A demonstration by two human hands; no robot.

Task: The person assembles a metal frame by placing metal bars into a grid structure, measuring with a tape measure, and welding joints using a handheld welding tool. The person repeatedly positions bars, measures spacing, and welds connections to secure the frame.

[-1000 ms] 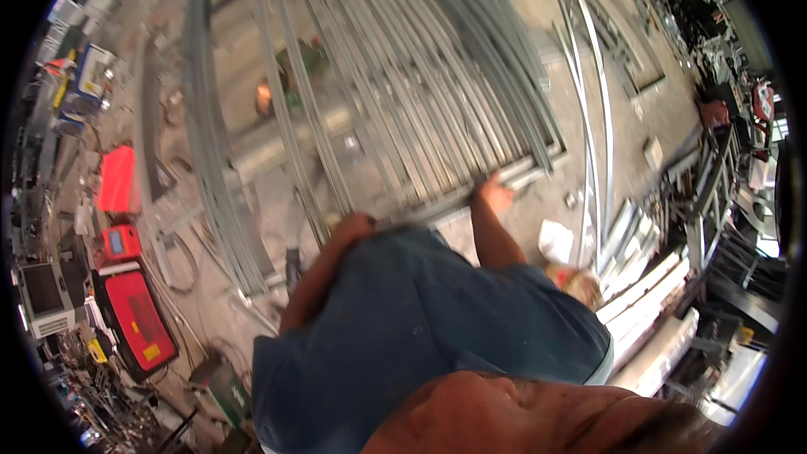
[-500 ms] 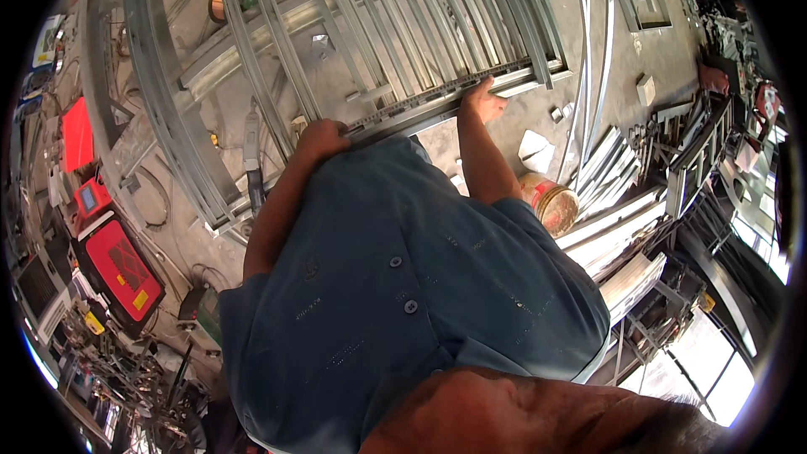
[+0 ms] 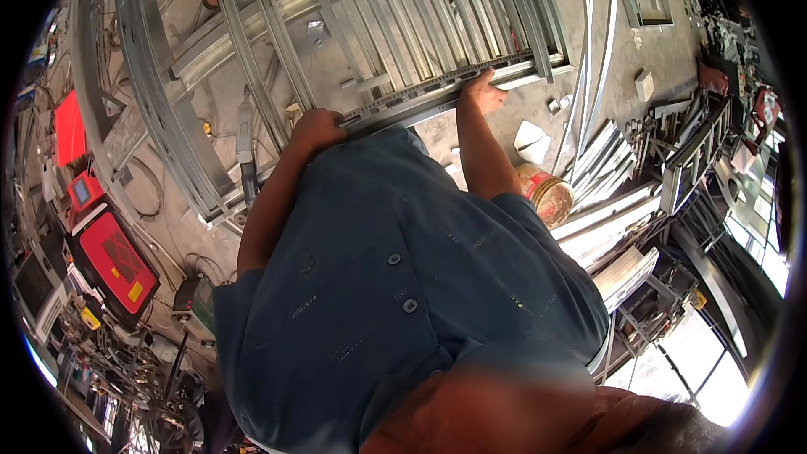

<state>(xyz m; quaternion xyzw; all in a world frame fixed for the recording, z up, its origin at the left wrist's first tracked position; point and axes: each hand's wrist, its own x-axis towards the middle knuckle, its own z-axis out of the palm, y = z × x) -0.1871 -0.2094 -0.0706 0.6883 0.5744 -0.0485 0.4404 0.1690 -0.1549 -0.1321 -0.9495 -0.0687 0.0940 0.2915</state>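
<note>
A silvery metal channel (image 3: 420, 109) runs crosswise just in front of my body, with a dark, marked strip (image 3: 403, 97) along its upper side. My left hand (image 3: 318, 129) is closed around the channel's left end, its fingertips mostly hidden. Farther right, my right hand (image 3: 481, 94) grips the same channel; its thumb sticks out to the right and its fingers curl over the far side. Beyond the strip, several long metal profiles (image 3: 395, 17) lie side by side, stretching away from me, their near ends close to the channel.
To the left, a long grey power tool (image 3: 245, 130) lies by wider metal beams (image 3: 160, 109). A red-and-black machine (image 3: 116, 265) stands farther left. At my right are a round tub (image 3: 551, 197), white scraps (image 3: 531, 141) and stacked metal pieces (image 3: 601, 168). Thin strips (image 3: 598, 59) rise beyond them.
The view has shifted slightly, so most things appear a little farther left. Both hands keep their hold on the channel, the left one a touch farther up and left in the picture.
</note>
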